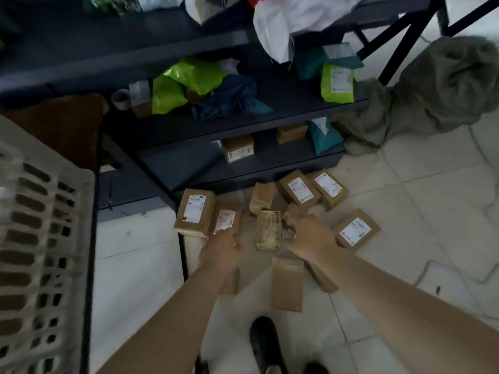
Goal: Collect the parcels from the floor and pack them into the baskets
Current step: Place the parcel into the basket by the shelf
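Several brown cardboard parcels with white labels lie on the tiled floor in front of a dark shelf. My left hand (222, 248) closes on a labelled parcel (226, 218) beside a larger box (195, 211). My right hand (310, 230) grips a small brown parcel (293, 211) just right of a tape-wrapped parcel (268, 229). More parcels lie at the right (356, 229) and near the shelf (299, 191), and a plain one (286, 284) lies below my hands. A white slotted basket (40, 238) stands at the left.
The dark shelf unit (243, 122) holds green and teal mailer bags (337, 82) and small boxes (239, 151). A grey-green cloth heap (437, 87) lies at the right. My dark shoe (266, 344) is on the floor below.
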A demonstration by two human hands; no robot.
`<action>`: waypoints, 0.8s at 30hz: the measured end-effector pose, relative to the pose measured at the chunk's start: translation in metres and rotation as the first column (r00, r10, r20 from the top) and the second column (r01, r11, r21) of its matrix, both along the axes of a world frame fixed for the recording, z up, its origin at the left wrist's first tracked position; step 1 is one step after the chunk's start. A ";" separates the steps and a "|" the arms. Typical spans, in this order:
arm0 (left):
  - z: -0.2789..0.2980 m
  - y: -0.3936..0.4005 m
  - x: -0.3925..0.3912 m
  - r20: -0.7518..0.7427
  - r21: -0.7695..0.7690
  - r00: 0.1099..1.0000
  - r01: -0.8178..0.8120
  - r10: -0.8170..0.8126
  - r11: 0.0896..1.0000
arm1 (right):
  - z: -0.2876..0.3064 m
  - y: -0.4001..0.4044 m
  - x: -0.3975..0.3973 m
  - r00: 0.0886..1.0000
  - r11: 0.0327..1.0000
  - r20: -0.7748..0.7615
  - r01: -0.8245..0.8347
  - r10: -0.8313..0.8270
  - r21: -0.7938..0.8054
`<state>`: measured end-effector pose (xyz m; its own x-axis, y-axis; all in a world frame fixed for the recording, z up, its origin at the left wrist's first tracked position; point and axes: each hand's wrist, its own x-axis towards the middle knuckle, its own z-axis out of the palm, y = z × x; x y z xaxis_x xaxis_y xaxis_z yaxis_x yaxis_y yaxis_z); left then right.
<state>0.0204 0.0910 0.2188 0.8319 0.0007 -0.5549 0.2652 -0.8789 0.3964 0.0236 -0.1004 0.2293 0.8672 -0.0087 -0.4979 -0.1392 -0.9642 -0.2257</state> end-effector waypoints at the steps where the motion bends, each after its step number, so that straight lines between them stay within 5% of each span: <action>1: -0.019 -0.004 0.010 -0.014 0.000 1.000 -0.008 0.008 1.000 | -0.020 -0.001 0.010 1.000 1.000 -0.007 0.012 -0.012 0.008; 9: -0.216 -0.051 0.074 -0.105 -0.005 0.992 -0.073 0.072 0.997 | -0.209 -0.016 0.071 0.994 0.994 -0.029 0.104 -0.103 0.042; 16: -0.375 -0.077 0.114 -0.237 -0.067 0.918 -0.344 0.320 0.937 | -0.381 -0.024 0.107 0.921 0.872 -0.203 0.383 -0.333 0.306; 20: -0.418 -0.090 0.134 -0.357 -0.202 0.832 -0.513 0.425 0.835 | -0.440 -0.025 0.118 0.848 0.765 -0.314 0.524 -0.427 0.375; 24: -0.414 -0.106 0.132 -0.463 -0.305 0.727 -0.668 0.507 0.679 | -0.438 -0.027 0.111 0.818 0.709 -0.292 0.575 -0.496 0.408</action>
